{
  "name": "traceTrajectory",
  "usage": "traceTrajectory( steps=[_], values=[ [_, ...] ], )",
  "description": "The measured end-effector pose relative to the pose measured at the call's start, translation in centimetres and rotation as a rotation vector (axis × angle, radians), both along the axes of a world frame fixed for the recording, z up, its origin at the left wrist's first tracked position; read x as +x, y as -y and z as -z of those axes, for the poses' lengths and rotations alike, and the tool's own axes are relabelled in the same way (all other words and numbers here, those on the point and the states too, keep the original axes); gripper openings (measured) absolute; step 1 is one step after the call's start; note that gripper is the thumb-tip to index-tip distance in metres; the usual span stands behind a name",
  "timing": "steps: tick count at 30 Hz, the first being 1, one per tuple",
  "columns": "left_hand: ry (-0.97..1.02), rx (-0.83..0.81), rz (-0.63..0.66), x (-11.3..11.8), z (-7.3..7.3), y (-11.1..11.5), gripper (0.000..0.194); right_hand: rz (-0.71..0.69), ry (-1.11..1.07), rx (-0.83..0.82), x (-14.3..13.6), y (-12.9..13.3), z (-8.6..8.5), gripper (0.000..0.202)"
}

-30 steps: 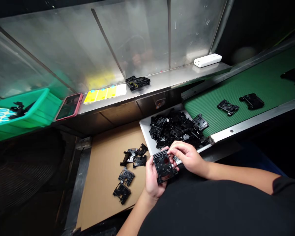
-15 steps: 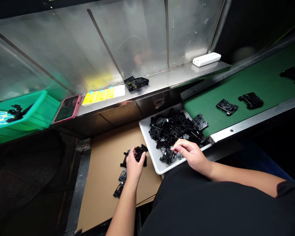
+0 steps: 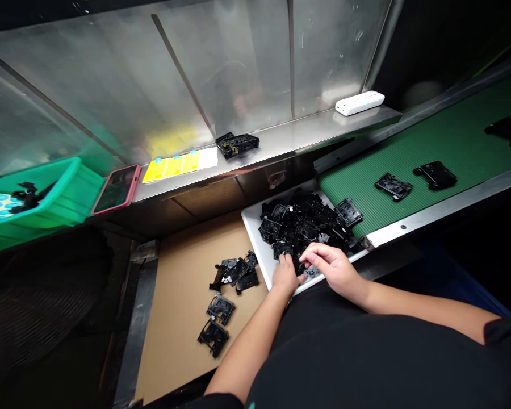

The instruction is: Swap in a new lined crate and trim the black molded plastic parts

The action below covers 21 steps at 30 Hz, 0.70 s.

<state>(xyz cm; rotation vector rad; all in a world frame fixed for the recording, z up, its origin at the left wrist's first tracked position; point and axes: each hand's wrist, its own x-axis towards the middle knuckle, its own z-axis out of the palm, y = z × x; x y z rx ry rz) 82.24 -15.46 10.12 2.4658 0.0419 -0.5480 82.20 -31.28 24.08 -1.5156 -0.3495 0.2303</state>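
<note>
My left hand point(image 3: 286, 276) is over the near left corner of a white tray point(image 3: 253, 227), its thumb spread from the fingers. It is at black plastic parts point(image 3: 304, 227) heaped in the tray; its fingertips partly hide the part beneath. My right hand point(image 3: 334, 267) hovers at the tray's near edge, thumb and fingers pinched together; whatever is between them is hidden. Left of the tray, several similar black parts point(image 3: 238, 271) lie grouped on a cardboard sheet point(image 3: 174, 318). Closer to me are two more, a black frame point(image 3: 213, 337) and another frame point(image 3: 221, 308).
A green conveyor belt point(image 3: 413, 153) slopes to the tray, carrying several black parts. On the metal ledge point(image 3: 298, 139) are a white device point(image 3: 360, 103), stacked black parts point(image 3: 237, 145), yellow labels point(image 3: 172, 166) and a red-edged phone point(image 3: 117, 188). A green bin point(image 3: 68, 193) stands left.
My left hand has let go of a black part on the cardboard and moved right into the tray. My right hand stays pinched in nearly the same place.
</note>
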Motion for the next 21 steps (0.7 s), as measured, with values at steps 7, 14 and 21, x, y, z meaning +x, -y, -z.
traceTrajectory(
  steps=[7, 14, 21],
  values=[
    [-0.148, -0.446, -0.194, -0.8, -1.5, -2.6, 0.067, 0.056, -0.003, -0.040, 0.3, 1.1, 0.5, 0.028],
    [-0.369, -1.584, -0.553, -4.8, -9.8, -3.5, 0.060, 0.048, 0.007, -0.014, 0.7, 0.6, -0.2, 0.026],
    [-0.379, -1.711, -0.617, -6.1, -13.6, -2.6, 0.058, -0.005, 0.059, 0.032, 0.3, 0.0, -1.1, 0.027]
  ],
)
